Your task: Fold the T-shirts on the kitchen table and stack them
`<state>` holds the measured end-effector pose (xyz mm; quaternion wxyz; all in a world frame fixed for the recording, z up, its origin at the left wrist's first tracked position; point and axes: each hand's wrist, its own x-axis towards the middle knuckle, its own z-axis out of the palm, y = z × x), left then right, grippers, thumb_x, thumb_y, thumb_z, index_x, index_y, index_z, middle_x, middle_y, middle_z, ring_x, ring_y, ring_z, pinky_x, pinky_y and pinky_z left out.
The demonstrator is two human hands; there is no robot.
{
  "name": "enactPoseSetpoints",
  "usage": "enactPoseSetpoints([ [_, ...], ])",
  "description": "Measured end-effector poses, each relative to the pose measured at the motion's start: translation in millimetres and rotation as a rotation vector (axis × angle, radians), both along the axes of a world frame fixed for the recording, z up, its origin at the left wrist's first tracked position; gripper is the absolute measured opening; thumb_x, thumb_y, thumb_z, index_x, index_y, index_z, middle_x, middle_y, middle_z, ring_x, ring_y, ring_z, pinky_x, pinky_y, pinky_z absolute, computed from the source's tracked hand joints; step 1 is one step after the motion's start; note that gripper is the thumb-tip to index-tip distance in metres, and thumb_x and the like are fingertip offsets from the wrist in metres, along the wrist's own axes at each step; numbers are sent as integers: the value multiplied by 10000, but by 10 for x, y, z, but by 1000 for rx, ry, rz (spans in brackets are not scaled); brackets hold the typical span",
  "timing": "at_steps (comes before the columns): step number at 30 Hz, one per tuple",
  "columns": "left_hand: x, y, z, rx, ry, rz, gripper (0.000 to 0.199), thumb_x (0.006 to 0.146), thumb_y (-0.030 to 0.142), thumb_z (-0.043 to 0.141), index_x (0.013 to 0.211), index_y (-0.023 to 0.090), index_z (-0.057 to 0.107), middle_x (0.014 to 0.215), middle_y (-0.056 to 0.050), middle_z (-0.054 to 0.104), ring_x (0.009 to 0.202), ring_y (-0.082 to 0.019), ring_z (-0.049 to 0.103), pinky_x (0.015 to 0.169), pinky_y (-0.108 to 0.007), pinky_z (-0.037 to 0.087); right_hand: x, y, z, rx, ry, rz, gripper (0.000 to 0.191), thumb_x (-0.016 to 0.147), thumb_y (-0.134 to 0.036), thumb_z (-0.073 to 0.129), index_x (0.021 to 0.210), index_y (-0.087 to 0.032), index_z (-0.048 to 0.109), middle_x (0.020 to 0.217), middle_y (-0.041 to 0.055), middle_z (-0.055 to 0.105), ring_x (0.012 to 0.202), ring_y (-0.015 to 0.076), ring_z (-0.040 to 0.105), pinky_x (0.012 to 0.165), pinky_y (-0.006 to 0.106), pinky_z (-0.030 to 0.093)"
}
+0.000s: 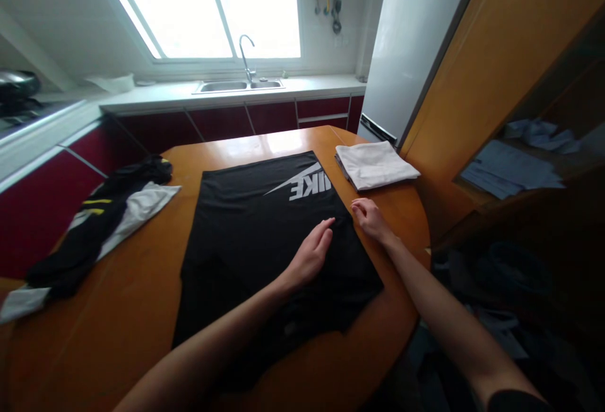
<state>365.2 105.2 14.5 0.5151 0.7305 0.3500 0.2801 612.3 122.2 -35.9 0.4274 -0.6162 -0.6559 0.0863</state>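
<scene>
A black T-shirt with a white printed logo lies spread on the wooden table, the lettering upside down from where I stand. My left hand is over the right half of the shirt, fingers stretched out together and the thumb alongside them. At the shirt's right edge is my right hand, its fingers curled in and closed at the fabric. The bit of cloth between those fingers is mostly hidden.
A folded white cloth rests on the table at the far right. Crumpled black and white clothing lies at the left. Beyond stand a counter with a sink and a fridge.
</scene>
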Motion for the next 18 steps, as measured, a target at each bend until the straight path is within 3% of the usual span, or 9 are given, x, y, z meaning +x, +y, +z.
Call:
enactPoseSetpoints([
  [3,-84,57,345,-395,-278,31,545,1017,561,329,1369,219,565,1456,-111,557,1420,-249,428,1195,-473,286,-24,-62,101,25,13,3,304,982,-387,456,1008,-211,701,1145,116,678,1126,259,590,1038,450,449],
  [5,-219,106,573,-509,-389,42,537,1002,580,373,1324,217,602,1422,-117,589,1401,-263,453,1183,-482,299,-79,-129,178,19,-1,20,324,989,-386,442,1065,-208,701,1197,118,666,1176,260,574,1068,460,435],
  [7,-418,168,760,-474,-433,73,481,978,534,474,1307,213,615,1400,-117,608,1380,-268,477,1180,-477,301,-157,-204,230,-3,-28,42,347,994,-381,429,1129,-202,694,1242,121,654,1211,258,562,1092,463,424],
  [10,-801,270,899,-253,-339,115,446,921,413,596,1318,210,615,1390,-103,617,1362,-270,493,1178,-456,311,-290,-310,229,-68,-102,72,392,987,-359,423,1239,-178,663,1344,136,609,1281,266,526,1129,472,396],
  [12,-1075,331,870,-49,-167,174,432,903,365,593,1299,199,635,1373,-89,630,1335,-270,518,1171,-456,331,-377,-359,183,-132,-176,89,422,981,-305,399,1305,-175,635,1426,131,559,1353,268,472,1156,479,364],
  [14,-1332,368,742,174,43,261,400,909,340,544,1259,186,661,1351,-77,644,1302,-263,544,1166,-466,349,-457,-383,123,-199,-249,104,460,973,-242,359,1356,-186,608,1487,115,513,1416,263,407,1179,488,328],
  [18,-1731,319,294,447,406,329,382,946,316,433,1185,176,696,1386,-92,611,1315,-256,539,1159,-468,379,-580,-379,13,-287,-360,119,509,991,-297,359,1465,-172,496,1573,117,403,1483,273,300,1204,537,246],
])
